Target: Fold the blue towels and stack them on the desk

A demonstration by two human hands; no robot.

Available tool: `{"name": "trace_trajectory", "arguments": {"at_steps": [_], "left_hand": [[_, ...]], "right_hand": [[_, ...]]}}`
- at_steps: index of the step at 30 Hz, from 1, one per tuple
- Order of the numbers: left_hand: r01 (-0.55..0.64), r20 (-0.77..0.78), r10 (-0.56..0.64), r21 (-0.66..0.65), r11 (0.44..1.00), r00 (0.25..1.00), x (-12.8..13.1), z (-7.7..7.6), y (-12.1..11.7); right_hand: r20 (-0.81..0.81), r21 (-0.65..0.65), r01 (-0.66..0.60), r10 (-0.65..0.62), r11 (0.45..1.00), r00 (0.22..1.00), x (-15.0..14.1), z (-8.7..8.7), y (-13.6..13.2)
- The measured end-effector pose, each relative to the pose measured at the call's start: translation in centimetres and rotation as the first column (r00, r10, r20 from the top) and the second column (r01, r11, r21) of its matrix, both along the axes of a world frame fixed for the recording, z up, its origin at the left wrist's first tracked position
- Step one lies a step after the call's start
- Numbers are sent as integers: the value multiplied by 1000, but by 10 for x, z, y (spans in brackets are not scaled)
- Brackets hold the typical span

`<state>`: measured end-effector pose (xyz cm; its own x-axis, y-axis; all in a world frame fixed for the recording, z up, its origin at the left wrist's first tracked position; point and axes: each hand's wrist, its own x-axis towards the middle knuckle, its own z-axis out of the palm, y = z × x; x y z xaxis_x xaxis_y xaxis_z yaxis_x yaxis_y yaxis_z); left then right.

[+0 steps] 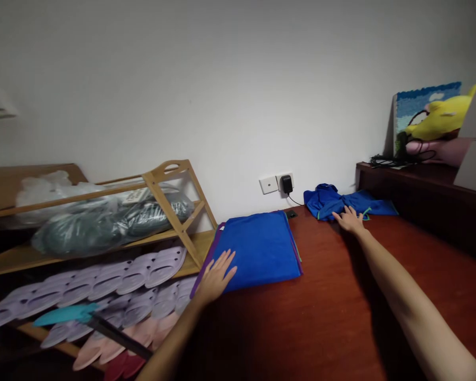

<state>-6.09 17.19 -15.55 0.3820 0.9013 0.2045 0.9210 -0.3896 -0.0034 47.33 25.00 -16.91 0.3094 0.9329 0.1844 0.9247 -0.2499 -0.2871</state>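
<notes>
A folded blue cloth (257, 248) with purple and green edges lies flat on the reddish-brown wooden tabletop (341, 317). My left hand (216, 278) rests on its near left corner, fingers stretched out and palm down. Farther back on the right, a crumpled blue cloth (325, 201) with green trim lies against the wall. My right hand (349, 219) reaches to the front of this crumpled cloth, fingers spread and touching it. No cloth shows pinched between those fingers, though their undersides are hidden.
A wooden rack (174, 211) on the left holds plastic-wrapped items (103, 222) and rows of lilac clogs (135, 275). A black plug (286, 184) with a cable sits in the wall socket. On the right, a raised dark ledge (420, 196) carries a yellow plush toy (440, 117) and a picture (416, 103).
</notes>
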Motion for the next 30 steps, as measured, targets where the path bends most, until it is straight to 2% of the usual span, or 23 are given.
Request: {"name": "trace_trajectory", "arguments": {"at_steps": [5,9,14,21,26,30], "left_hand": [[3,9,-3,-19,1000,1000,-1,-2,1],[3,14,-2,-8,1000,1000,0,-2,0],[5,23,-5,6,1000,1000,0,-1,-2],[0,27,1,-25,1000,1000,1,3,-4],[-62,2,62,-6,998,998,10,7,-11],[-73,37,70,66,995,997,27,15,-26]], "right_hand": [[-10,18,3,-2,1000,1000,7,-6,2],[-12,97,-13,15,995,1000,10,8,-1],[-43,208,-46,56,977,997,10,43,-13],[-102,364,-113,161,924,982,3,106,-46],[-123,483,-191,283,855,951,-12,148,-81],[-111,549,-303,428,779,897,-37,167,-117]]}}
